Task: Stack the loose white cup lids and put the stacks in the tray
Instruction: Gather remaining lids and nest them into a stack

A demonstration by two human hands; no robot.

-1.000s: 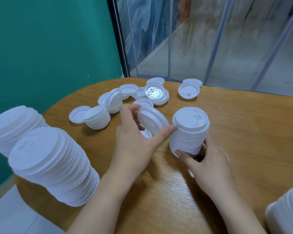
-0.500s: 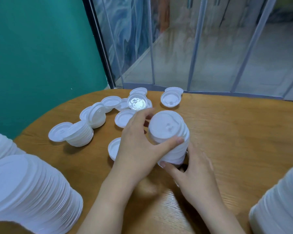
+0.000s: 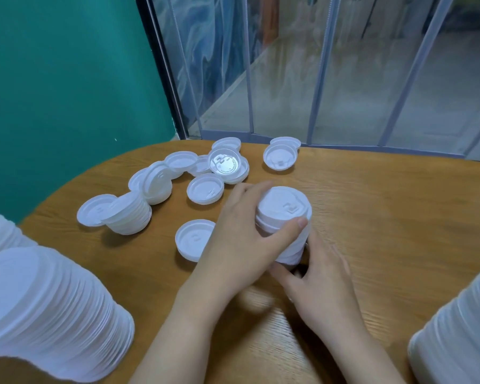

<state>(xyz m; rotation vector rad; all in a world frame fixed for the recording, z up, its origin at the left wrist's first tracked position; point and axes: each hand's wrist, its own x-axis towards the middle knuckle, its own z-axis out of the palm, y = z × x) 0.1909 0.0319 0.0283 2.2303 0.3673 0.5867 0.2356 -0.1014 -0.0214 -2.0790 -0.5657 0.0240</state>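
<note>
Both hands [image 3: 241,239] curl around tilted lid stack [image 3: 284,217]

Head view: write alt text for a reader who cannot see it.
Two bare hands hold a short stack of white cup lids upright on a wooden table: the left hand grips its top, the right hand steadies its base. Loose lids lie scattered behind, and taller lid stacks stand at both near edges.

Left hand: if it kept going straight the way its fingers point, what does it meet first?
The left hand already grips the lid stack, so the stack comes first. Past it looks like bare table; depth is unclear.
</note>
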